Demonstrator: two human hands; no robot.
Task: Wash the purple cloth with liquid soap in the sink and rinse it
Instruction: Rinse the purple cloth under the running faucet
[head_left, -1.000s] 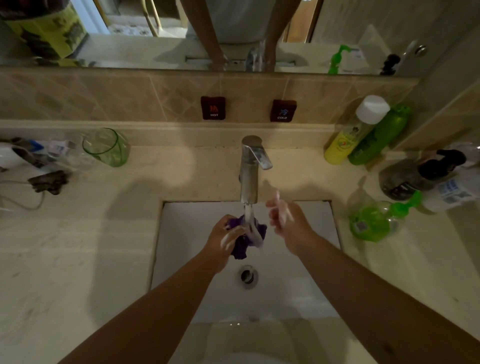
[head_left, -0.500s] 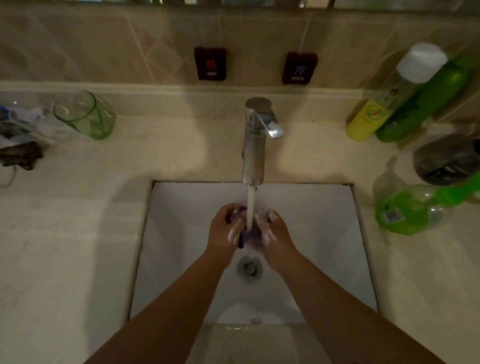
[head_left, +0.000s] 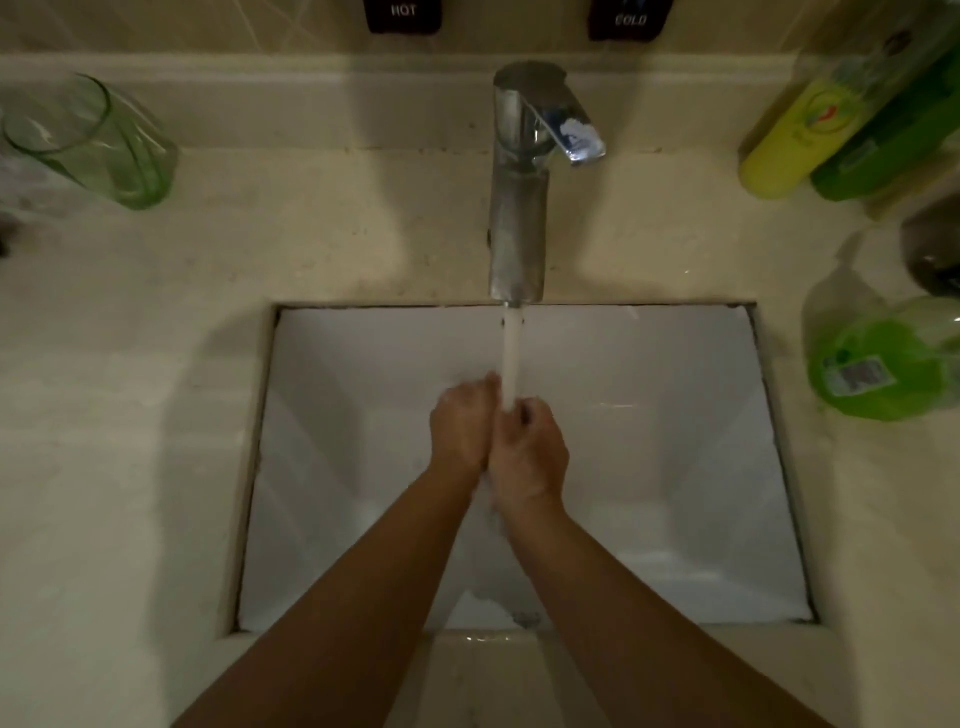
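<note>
Over the white sink (head_left: 654, 426), my left hand (head_left: 460, 431) and my right hand (head_left: 532, 457) are pressed together with fingers curled. They are directly under the water stream (head_left: 510, 353) running from the chrome tap (head_left: 519, 208). The purple cloth (head_left: 523, 413) is squeezed between both hands; only a small dark bit shows between my right fingers. A green liquid soap bottle (head_left: 878, 369) lies on the counter to the right of the sink.
A green glass (head_left: 88, 140) stands on the counter at the far left. A yellow bottle (head_left: 795, 140), a green bottle (head_left: 893, 145) and a dark bottle (head_left: 935, 249) crowd the right back corner. HOT and COLD labels sit on the wall tiles.
My right hand, apart and foamy a second ago, joined the left around the cloth. Both hands now close tightly, hiding the cloth. The view has tilted down and come closer to the sink.
</note>
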